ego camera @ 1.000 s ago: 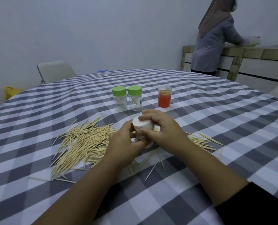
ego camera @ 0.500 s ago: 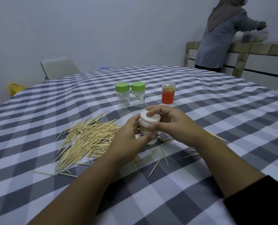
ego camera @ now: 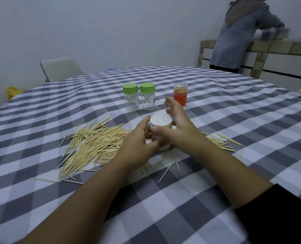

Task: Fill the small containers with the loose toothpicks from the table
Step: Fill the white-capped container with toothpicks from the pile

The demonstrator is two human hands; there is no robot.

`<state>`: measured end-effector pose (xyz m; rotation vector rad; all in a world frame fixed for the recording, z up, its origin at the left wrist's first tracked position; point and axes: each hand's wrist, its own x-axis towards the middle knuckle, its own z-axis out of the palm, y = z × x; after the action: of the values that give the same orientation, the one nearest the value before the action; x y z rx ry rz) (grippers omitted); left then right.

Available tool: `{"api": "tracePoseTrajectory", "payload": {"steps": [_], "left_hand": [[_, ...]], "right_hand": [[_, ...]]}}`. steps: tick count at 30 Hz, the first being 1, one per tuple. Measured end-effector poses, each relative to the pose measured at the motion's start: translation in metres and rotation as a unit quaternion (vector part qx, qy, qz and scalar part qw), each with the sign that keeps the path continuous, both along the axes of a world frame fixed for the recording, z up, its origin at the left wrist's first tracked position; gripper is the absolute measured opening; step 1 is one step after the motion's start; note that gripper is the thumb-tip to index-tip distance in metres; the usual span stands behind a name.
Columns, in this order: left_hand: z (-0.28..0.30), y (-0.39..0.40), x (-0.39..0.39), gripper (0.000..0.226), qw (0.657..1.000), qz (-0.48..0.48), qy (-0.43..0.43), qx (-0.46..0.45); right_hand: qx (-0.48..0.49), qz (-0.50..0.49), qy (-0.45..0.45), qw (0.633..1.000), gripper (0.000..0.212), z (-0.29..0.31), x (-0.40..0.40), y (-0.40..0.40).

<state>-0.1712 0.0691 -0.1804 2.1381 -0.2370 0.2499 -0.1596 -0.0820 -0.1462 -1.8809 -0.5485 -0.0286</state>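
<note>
The white-capped container (ego camera: 161, 132) stands upright amid the loose toothpicks (ego camera: 93, 143), steadied by the curled left hand (ego camera: 139, 143). The right hand (ego camera: 177, 124), fingers spread and holding nothing, lies just beside it, probably releasing the lid.

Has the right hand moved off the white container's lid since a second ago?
Yes. The right hand has let go of the lid, opened, and shifted away toward the orange container; the white container now stands upright.
</note>
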Motion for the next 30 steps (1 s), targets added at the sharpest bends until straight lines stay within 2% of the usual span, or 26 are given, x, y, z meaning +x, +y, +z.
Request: {"api": "tracePoseTrajectory", "payload": {"steps": [2,7,9,12,16,21,27,30], "left_hand": [[0.0007,-0.0018,-0.0015,0.075,1.0,-0.002,0.003,-0.019],[0.0027,-0.0031,-0.0035,0.075,1.0,0.019,-0.007,0.01],[0.0022,-0.003,-0.0031,0.076,1.0,0.022,-0.011,0.018],[0.0017,-0.0038,-0.0022,0.079,1.0,0.007,0.0,-0.017],[0.0002,-0.0041,-0.0023,0.08,1.0,0.019,-0.016,-0.003],[0.0008,-0.0049,-0.0048,0.081,1.0,0.011,-0.003,-0.014],[0.0018,-0.0054,-0.0081,0.081,0.999,0.036,-0.014,-0.012],[0.0014,-0.0034,-0.0098,0.081,0.999,0.026,0.004,-0.023]], "right_hand": [[0.041,0.02,0.017,0.999,0.087,0.0031,0.0005,-0.0027],[-0.004,-0.073,-0.057,0.996,0.103,0.0013,0.0015,0.0021],[0.009,-0.033,-0.024,0.999,0.108,0.0013,0.001,0.001],[0.016,-0.004,0.014,1.0,0.109,0.0042,0.0024,-0.0032],[0.006,-0.077,-0.026,0.997,0.121,0.0029,0.0036,-0.0005],[0.025,0.003,0.029,0.999,0.106,0.0051,0.0015,-0.0053],[-0.014,-0.072,-0.036,0.997,0.109,0.0027,-0.001,0.0028],[-0.002,-0.013,0.009,1.0,0.106,0.0046,-0.0031,0.0014]]}}
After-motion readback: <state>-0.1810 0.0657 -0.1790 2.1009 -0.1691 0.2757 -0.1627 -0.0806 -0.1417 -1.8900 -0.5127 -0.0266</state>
